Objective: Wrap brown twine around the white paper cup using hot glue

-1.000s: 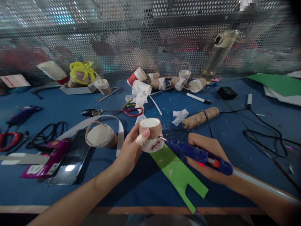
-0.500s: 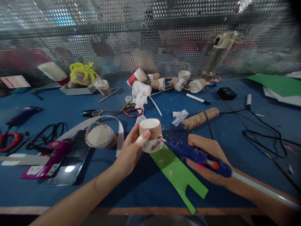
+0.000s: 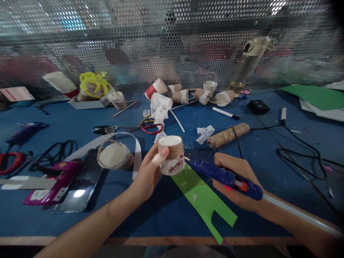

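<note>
My left hand [image 3: 149,172] grips a small paper cup [image 3: 173,165] whose upper part is wrapped in brown twine; the lower part is white with a red print. In my right hand [image 3: 239,179] is a blue glue gun [image 3: 215,171], with a white glue stick [image 3: 295,211] sticking out of its back end. The gun's metal nozzle meets the cup's side near the lower edge of the twine. Beneath the cup lies a green paper strip [image 3: 204,200] with a notched end. The fingers under the gun are partly hidden.
Left of my hands are a small twine basket [image 3: 114,156], a phone [image 3: 79,190] and a purple tool [image 3: 57,182]. Red-handled scissors [image 3: 153,128], a twine roll [image 3: 228,135] and lace [image 3: 205,134] lie beyond. Several wrapped cups [image 3: 202,95] and a bottle [image 3: 245,66] stand along the mesh.
The cup has turned slightly in my left hand, and its printed pattern shows a little further left. The glue gun's nozzle stays at the cup's side.
</note>
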### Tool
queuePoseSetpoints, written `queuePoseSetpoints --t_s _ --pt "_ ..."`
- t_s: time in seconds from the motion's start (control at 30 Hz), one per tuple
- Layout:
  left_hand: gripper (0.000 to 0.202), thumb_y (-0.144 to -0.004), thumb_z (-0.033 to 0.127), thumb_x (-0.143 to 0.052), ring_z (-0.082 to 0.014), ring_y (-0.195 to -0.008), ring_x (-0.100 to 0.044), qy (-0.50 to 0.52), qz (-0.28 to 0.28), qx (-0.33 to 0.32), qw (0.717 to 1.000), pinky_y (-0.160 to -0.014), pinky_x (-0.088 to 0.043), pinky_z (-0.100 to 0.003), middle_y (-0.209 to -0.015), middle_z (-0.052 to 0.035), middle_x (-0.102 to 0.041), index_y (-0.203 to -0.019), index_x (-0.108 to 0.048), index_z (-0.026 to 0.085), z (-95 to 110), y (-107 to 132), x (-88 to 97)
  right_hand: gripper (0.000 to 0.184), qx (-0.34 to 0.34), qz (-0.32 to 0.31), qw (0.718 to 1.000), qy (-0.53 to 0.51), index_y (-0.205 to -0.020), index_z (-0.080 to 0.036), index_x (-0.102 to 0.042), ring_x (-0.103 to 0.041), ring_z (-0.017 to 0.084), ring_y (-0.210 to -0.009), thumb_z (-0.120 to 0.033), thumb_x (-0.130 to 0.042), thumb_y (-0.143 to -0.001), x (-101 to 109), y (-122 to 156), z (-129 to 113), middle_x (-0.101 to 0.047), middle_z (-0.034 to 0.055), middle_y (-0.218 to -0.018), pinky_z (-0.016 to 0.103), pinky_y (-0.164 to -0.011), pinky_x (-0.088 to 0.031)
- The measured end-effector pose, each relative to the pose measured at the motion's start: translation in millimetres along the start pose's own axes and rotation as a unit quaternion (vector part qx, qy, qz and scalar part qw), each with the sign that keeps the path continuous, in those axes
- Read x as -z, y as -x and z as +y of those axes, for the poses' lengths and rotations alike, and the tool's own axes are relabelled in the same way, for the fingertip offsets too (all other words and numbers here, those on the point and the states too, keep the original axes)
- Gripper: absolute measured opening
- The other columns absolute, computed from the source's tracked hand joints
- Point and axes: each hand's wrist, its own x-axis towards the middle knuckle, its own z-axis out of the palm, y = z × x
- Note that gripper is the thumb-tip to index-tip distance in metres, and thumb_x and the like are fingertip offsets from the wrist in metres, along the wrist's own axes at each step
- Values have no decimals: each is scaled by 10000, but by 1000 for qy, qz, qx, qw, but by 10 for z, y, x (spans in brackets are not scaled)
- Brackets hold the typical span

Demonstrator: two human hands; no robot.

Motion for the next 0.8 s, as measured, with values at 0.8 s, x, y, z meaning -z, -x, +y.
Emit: queuePoseSetpoints --t_s 0.8 --pt "509 -855 566 -743 -313 -1039 -701 17 -5 16 1000 -913 -544 -412 -1083 -107 -769 -1193 -741 185 -6 -5 8 279 -5 6 1000 10 -707 -242 -360 -404 123 -566 -126 -605 -774 4 -9 -39 -420 -52 -656 281 -550 -293"
